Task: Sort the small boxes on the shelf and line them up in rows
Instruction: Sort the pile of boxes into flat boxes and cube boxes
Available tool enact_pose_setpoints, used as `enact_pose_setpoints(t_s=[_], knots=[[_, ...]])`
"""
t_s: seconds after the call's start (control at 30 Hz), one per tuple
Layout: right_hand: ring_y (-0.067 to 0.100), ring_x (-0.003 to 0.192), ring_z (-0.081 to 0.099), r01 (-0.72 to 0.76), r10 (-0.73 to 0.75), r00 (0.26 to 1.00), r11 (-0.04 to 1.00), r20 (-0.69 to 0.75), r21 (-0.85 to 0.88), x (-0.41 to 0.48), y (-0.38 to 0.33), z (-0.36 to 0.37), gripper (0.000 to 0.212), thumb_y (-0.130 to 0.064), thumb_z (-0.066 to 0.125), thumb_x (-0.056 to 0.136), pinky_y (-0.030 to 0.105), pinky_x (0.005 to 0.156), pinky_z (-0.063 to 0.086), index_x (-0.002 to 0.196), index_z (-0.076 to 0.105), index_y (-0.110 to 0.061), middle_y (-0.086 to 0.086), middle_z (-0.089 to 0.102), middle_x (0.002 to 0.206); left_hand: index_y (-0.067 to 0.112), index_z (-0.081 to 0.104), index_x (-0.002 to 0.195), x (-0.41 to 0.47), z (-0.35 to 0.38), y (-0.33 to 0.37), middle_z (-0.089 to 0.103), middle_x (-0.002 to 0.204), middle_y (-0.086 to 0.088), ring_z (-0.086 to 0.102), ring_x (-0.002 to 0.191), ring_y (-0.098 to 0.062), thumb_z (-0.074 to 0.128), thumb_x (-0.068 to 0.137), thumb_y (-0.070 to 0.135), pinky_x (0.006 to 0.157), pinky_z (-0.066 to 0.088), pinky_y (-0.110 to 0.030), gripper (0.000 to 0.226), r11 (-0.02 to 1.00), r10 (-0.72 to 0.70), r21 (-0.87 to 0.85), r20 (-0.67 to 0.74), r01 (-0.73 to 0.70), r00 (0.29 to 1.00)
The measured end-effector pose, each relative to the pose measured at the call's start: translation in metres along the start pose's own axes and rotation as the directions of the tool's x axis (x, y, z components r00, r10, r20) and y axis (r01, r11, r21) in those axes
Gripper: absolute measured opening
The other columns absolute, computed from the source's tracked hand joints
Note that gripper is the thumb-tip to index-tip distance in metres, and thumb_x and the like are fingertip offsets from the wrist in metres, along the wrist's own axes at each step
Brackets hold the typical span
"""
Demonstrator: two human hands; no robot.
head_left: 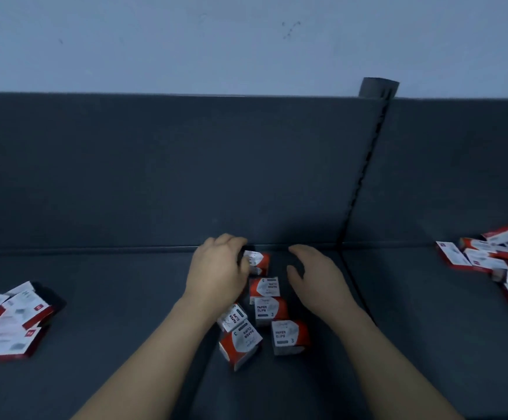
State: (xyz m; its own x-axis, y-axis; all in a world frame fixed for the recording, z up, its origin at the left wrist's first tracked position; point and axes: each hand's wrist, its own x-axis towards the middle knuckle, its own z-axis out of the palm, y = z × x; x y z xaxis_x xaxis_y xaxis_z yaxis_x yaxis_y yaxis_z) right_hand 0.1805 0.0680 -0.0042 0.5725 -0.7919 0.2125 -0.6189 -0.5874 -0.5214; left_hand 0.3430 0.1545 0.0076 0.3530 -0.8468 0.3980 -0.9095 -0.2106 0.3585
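Small boxes (269, 310): six paper-clip cartons lay clustered mid-shelf (110, 298), between the two hands and close to the back panel (186, 177).
Left hand (219, 268): fingers curled round the rearmost box (257, 262), which sat just short of the panel.
Right hand (313, 274): loosely spread and holding nothing, just right of the cluster.
Step in hand: apparently seating that rear carton as the head of a row.
Doing it well: square it flush against the panel with printed face up, then use the free hand as a stop on the right side, so the three loosely aligned behind it could be pushed straight; the two tilted ones front-left needed turning first.
Look: red and white card, stubby, marked "PAPER CLIPS" and "3", light enough to skid.
Left pile (7, 319), right pile (495, 262): flatter red-and-white packs, heaped and unsorted, well apart from the cluster.
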Motion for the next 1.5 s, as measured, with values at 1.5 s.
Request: enact_pose_setpoints(t_s=[1.5], knots=[[0.021,0.111,0.054,-0.505,0.440,0.841,0.846,-0.314,-0.168,-0.201,0.392,-0.354,0.028,-0.020,0.048,0.096,0.028,0.087,0.040,0.119,0.059,-0.010,0.006,0.060,0.123,0.025,0.058,0.122,0.035,0.203,0.535,0.063,0.120,0.002,0.055,0.107,-0.017,0.048,0.094,0.035,0.092,0.047,-0.034,0.031,0.907,0.409,-0.189,0.193,-0.376,0.892]])
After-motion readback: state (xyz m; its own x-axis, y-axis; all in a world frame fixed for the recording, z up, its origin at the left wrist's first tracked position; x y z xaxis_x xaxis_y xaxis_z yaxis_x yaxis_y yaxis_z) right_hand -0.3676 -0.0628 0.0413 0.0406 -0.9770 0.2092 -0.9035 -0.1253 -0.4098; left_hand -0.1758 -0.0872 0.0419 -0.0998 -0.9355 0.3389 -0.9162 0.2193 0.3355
